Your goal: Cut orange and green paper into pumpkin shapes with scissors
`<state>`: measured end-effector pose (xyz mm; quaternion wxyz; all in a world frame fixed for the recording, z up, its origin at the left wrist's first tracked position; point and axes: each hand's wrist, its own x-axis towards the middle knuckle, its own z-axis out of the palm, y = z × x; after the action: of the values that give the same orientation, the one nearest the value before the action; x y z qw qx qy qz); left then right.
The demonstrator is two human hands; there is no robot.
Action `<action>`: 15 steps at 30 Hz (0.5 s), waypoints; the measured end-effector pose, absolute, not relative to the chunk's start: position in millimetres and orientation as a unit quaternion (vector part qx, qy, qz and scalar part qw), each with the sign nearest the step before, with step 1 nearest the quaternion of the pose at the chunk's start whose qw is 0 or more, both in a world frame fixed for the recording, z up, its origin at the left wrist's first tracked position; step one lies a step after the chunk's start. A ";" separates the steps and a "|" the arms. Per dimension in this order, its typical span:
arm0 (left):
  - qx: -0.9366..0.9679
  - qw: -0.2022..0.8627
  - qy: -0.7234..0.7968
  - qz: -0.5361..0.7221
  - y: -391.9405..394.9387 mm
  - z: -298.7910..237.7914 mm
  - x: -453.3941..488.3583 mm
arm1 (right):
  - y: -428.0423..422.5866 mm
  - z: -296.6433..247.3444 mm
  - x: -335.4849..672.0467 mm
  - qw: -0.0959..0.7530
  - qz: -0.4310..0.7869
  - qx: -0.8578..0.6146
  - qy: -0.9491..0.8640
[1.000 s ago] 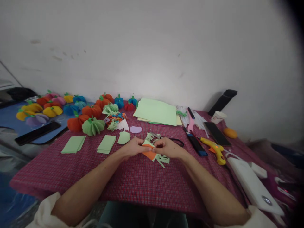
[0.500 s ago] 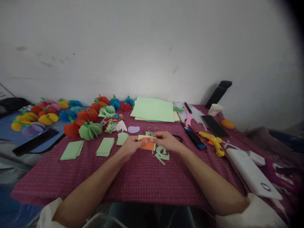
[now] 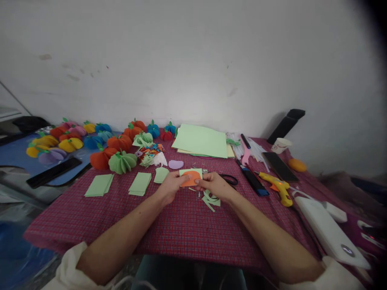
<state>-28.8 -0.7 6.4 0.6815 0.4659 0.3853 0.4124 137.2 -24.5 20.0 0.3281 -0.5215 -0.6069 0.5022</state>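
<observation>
Above a red checked tablecloth [image 3: 181, 229], both my hands pinch a small stack of paper: an orange half-round piece [image 3: 191, 178] laid on a light green rectangle [image 3: 190, 172]. My left hand [image 3: 171, 187] grips its left edge. From the right side, my right hand [image 3: 214, 185] holds it with fingers closed. Curly green paper scraps [image 3: 211, 199] lie just below my right hand. Black-handled scissors [image 3: 229, 179] rest behind that hand.
Folded green paper stacks [image 3: 139, 183] [image 3: 99, 185] lie left of my hands, with many coloured paper pumpkins [image 3: 121, 161] beyond. Green sheets [image 3: 201, 141] are at the back. On the right are a yellow glue gun [image 3: 279, 187], a black phone [image 3: 279, 166], a paper cup [image 3: 280, 145] and a white device [image 3: 328, 233].
The orange and green paper has been lifted off the scrap pile and squared up between my hands, which moved slightly away from me. The camera view shifted a little.
</observation>
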 end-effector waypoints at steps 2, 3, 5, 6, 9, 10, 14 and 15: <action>0.477 0.688 0.372 0.402 -0.1 6.8 -29.8 | -24.1 19.4 139.0 0.324 0.492 -0.519 -0.619; 0.481 0.693 0.363 0.395 0.2 7.0 -30.5 | -24.1 19.4 139.6 0.322 0.486 -0.518 -0.626; 0.488 0.705 0.346 0.381 0.4 7.4 -31.8 | -24.7 20.0 140.5 0.315 0.477 -0.513 -0.641; 0.492 0.707 0.340 0.376 0.2 7.7 -32.3 | -25.1 20.5 140.7 0.311 0.474 -0.509 -0.648; 0.507 0.702 0.340 0.366 -1.3 8.7 -32.7 | -26.8 22.4 141.0 0.296 0.471 -0.497 -0.665; 0.511 0.698 0.344 0.364 -1.8 9.0 -32.5 | -27.3 23.0 141.0 0.292 0.469 -0.495 -0.670; 0.520 0.691 0.353 0.358 -2.3 9.1 -32.0 | -28.9 25.3 141.5 0.284 0.471 -0.492 -0.674; 0.519 0.690 0.353 0.360 -2.0 8.7 -32.0 | -28.8 25.7 142.0 0.285 0.481 -0.490 -0.669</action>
<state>-32.0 -2.0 8.7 0.6899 0.5194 0.3532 0.3598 142.0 -28.8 25.7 0.2852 -0.4898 -0.6690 0.4809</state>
